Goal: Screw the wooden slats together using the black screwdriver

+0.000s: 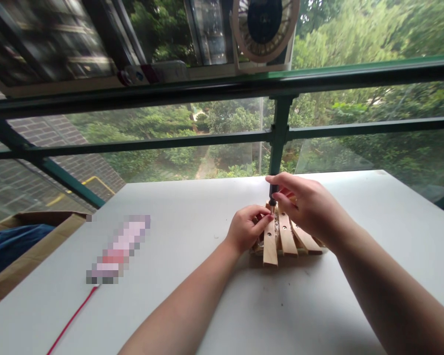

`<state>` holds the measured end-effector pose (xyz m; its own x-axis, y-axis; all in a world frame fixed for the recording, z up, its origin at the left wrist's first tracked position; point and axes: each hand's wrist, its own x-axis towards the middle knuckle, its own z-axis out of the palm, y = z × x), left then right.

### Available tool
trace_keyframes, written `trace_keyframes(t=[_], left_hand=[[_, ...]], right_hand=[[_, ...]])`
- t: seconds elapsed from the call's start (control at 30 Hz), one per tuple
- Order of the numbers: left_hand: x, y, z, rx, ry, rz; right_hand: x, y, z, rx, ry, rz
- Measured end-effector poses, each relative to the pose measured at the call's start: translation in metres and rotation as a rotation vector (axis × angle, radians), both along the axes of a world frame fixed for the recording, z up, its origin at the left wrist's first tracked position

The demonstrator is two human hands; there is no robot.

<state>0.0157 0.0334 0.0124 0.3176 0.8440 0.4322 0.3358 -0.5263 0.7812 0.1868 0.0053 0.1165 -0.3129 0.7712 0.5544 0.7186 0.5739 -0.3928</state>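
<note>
Wooden bars are lying fanned out on the white desk; the left hand is nearly closing beside the screwdriver, its hold unclear, while the right hand is gripping that upright tool with curled fingers. Beyond, a dark railing is spanning the view.

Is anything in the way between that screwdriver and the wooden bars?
Only the left hand: its fingers are at the lower end of the screwdriver, partly hiding where the tip meets the wooden bars. Nothing else visible blocks it. Whether the tip touches them, I cannot tell.
</note>
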Motion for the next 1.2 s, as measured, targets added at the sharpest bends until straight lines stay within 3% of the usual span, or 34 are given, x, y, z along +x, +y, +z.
trace_keyframes(t=[0.8,1.2], left_hand=[[-0.0025,-0.0012,-0.0033,0.047,0.006,0.024],[-0.0038,-0.0002,-0.0033,0.069,0.018,0.020]], right_hand=[[-0.0016,0.0000,-0.0028,-0.002,0.031,0.031],[-0.0024,-0.0014,-0.0037,-0.145,0.103,0.031]])
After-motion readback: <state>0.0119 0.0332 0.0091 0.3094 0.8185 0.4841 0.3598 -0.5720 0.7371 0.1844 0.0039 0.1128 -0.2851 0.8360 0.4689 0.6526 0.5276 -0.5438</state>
